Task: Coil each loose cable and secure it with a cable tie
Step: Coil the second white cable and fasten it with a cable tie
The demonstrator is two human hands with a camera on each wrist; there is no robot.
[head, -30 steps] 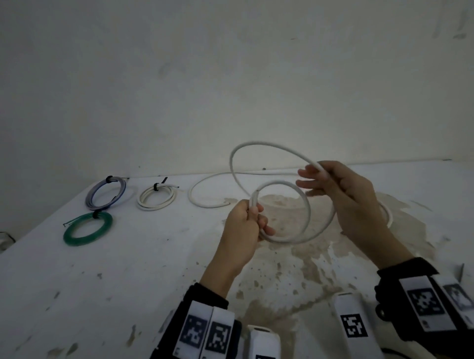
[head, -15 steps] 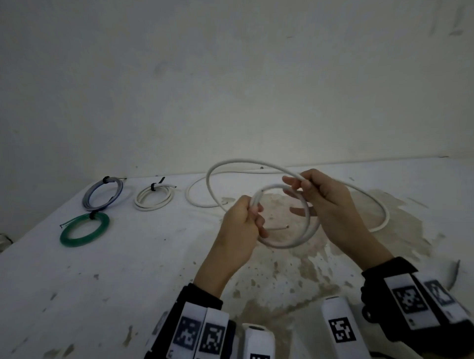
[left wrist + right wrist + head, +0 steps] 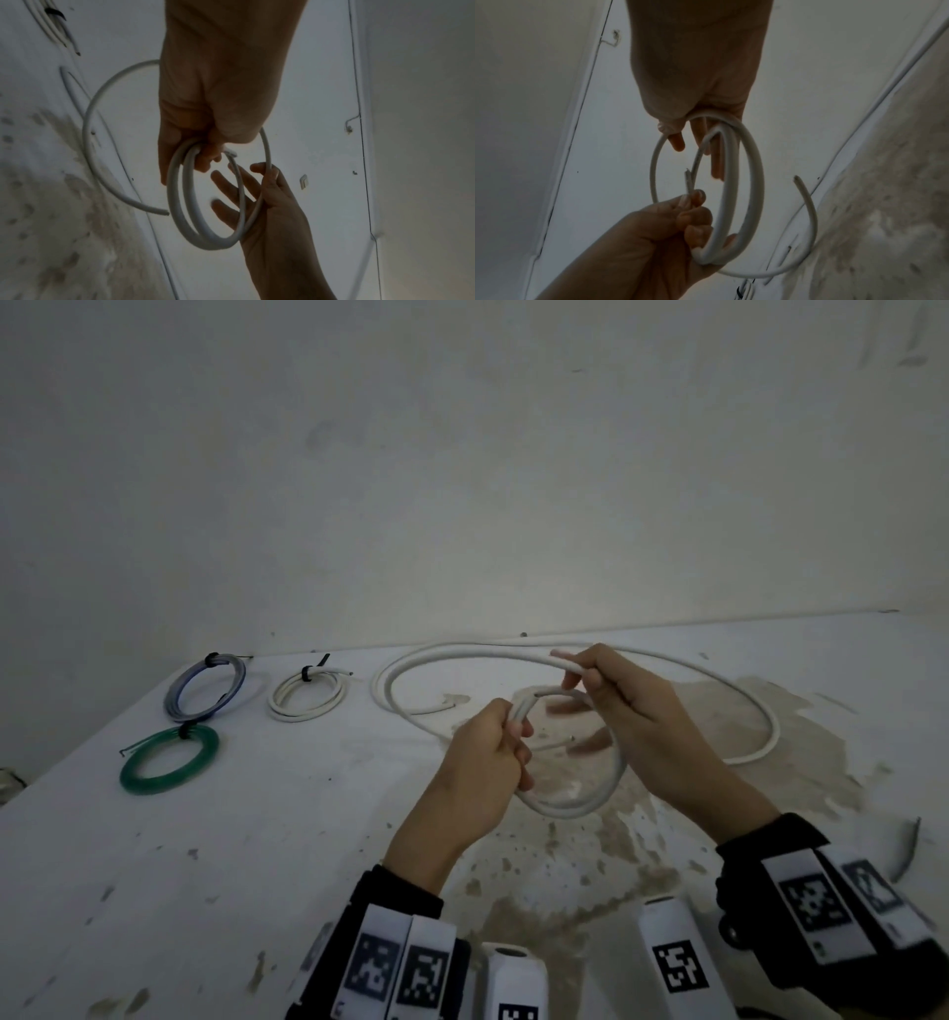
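Observation:
A thick white cable (image 3: 580, 806) is partly wound into a small coil of about two turns, held above the table. My left hand (image 3: 516, 726) grips the coil's left side, with the cable's cut end sticking out beside its fingers. My right hand (image 3: 577, 672) pinches the following stretch of cable between thumb and forefinger at the coil's top right, its other fingers spread inside the loop. In the left wrist view the coil (image 3: 180, 213) hangs from my left hand (image 3: 203, 154). The loose remainder (image 3: 765, 711) curves over the table to a free end (image 3: 452, 706).
Three tied coils lie at the back left of the white table (image 3: 257, 839): a blue-grey one (image 3: 177, 695), a white one (image 3: 305, 711) and a green one (image 3: 169, 783), each with a black tie. A thin grey strip (image 3: 906, 850) lies near the right edge. A wall stands behind.
My right hand has brought the large raised loop down and in toward the small coil in my left hand. Both hands sit lower, and the loose cable now lies flatter on the table.

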